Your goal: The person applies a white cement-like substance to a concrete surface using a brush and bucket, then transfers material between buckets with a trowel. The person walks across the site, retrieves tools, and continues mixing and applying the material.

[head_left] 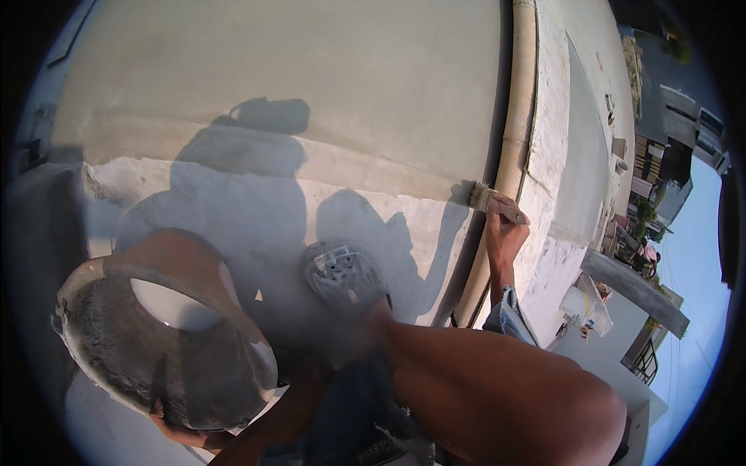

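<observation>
My right hand is closed round the handle of a paintbrush. The brush's bristles point left and lie by the edge of the grey surface, beside a bamboo pole. At the lower left my left hand grips the near rim of a worn, dark bucket. The bucket tilts toward me, and whitish liquid shows inside it. Part of my left hand is hidden behind the bucket.
Smooth grey coating covers the far part of the surface; a paler strip lies nearer. My foot in a perforated shoe stands between bucket and brush. At the right, past a white ledge, are buildings and a concrete beam.
</observation>
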A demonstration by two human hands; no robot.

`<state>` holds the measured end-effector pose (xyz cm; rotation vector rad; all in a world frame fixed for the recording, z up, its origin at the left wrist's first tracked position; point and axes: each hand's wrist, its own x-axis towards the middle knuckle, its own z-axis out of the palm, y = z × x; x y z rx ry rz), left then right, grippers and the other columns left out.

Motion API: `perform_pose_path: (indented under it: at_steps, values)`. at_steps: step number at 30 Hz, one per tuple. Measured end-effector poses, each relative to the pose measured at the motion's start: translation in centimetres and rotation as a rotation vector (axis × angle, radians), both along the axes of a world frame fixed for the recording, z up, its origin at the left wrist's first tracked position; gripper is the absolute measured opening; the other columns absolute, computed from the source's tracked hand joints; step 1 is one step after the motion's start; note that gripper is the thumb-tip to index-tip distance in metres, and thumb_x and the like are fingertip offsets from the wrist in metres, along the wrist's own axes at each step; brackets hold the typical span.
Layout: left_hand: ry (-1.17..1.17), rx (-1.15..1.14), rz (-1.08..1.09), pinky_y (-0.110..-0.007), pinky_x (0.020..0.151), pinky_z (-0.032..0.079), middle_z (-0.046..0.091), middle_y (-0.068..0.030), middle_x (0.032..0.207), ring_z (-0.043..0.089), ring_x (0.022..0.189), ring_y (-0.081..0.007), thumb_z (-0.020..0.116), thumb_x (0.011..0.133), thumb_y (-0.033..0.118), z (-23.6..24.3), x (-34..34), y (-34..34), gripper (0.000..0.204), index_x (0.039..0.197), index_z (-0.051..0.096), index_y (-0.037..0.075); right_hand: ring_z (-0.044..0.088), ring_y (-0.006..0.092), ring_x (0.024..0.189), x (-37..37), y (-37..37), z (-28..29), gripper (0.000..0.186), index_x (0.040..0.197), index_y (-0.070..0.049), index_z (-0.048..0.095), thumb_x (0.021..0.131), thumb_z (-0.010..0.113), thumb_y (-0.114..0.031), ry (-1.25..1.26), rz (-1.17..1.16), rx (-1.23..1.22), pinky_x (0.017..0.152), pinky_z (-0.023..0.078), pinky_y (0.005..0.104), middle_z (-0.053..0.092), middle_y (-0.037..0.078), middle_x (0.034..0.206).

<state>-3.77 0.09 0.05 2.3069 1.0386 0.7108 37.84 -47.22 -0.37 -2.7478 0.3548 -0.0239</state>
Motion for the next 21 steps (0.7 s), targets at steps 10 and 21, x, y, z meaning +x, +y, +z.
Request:
perform_pose_path:
  at_steps: [10, 21]
  values:
    - [0.062, -0.268, 0.365, -0.041, 0.107, 0.044, 0.066, -0.0120, 0.115, 0.059, 0.111, -0.0233, 0.048, 0.097, 0.035, 0.2, -2.1, 0.5, 0.047, 0.122, 0.066, -0.001, 0.068, 0.0147, 0.089, -0.4, 5.4, -1.0, 0.022, 0.114, 0.006, 0.071, 0.096, 0.072, -0.008, 0.023, 0.034, 0.470, 0.080, 0.058, 0.0276, 0.073, 0.010, 0.100]
    - [-0.094, -0.533, 0.766, -0.043, 0.098, 0.046, 0.061, -0.0100, 0.119, 0.059, 0.110, -0.0250, 0.053, 0.093, 0.040, 1.1, 1.7, -0.5, 0.042, 0.110, 0.069, 0.006, 0.068, 0.0106, 0.089, 0.4, 16.8, -0.6, 0.016, 0.109, 0.003, 0.075, 0.096, 0.069, -0.006, 0.074, 0.284, 0.552, 0.080, 0.056, 0.0247, 0.076, 0.010, 0.104]
